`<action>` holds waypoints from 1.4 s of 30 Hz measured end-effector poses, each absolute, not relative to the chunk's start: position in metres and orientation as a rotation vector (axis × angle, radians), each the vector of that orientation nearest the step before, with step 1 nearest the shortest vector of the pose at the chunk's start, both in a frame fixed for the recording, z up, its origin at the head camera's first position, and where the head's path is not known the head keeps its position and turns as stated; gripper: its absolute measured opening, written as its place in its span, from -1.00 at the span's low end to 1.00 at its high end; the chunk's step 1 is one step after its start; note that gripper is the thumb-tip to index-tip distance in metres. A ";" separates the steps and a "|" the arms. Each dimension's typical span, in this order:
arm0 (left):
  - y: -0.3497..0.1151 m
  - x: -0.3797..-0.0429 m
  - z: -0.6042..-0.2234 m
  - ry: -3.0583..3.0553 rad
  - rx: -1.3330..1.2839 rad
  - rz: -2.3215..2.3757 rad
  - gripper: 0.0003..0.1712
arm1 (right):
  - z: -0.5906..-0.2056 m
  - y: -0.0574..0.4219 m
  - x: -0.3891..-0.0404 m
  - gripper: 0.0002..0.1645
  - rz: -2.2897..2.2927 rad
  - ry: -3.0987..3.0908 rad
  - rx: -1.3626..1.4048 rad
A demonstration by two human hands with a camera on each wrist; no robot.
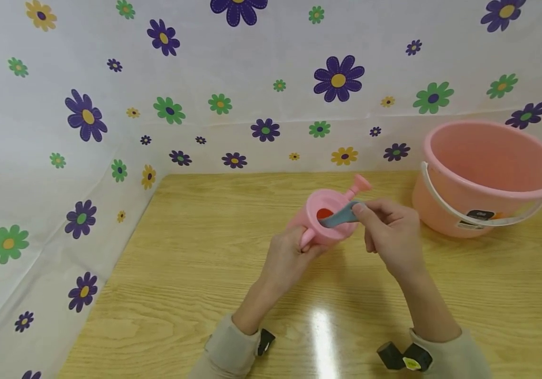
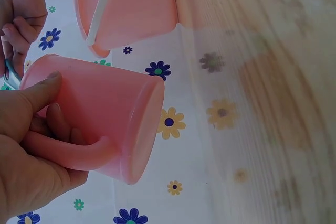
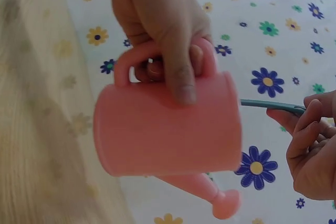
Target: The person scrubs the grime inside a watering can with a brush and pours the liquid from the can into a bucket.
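Note:
A pink toy watering can [image 1: 324, 197] is held up over the table, tipped so its round mouth shows in the head view. My left hand [image 1: 286, 258] grips it by the handle, thumb laid along the body [image 3: 168, 135]. Between the thumb and fingers of my right hand [image 1: 396, 239] is a flat blue-grey tool [image 1: 345, 215], its far end hidden inside the can's mouth. Something red [image 1: 324, 213] shows within the can beside the tool. The spout [image 3: 194, 185] with its flared pink head points away to the right.
A large pink bucket [image 1: 470, 210] with a white handle [image 1: 460, 215] stands at the right, beyond my right hand. Behind the wooden table [image 1: 180, 252] hangs a white sheet [image 1: 252, 47] printed with flowers, which also runs along the left side.

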State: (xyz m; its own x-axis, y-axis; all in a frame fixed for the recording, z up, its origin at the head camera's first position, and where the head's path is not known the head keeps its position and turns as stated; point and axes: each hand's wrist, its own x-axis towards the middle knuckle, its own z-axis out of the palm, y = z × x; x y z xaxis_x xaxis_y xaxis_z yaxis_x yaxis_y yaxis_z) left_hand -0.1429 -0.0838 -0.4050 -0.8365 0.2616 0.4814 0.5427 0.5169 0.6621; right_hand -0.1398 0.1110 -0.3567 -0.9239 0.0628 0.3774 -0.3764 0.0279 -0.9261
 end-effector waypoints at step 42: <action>-0.080 -0.140 -0.402 -2.476 -0.714 -1.211 -0.66 | -0.354 0.120 -0.145 -0.80 2.073 -1.945 0.456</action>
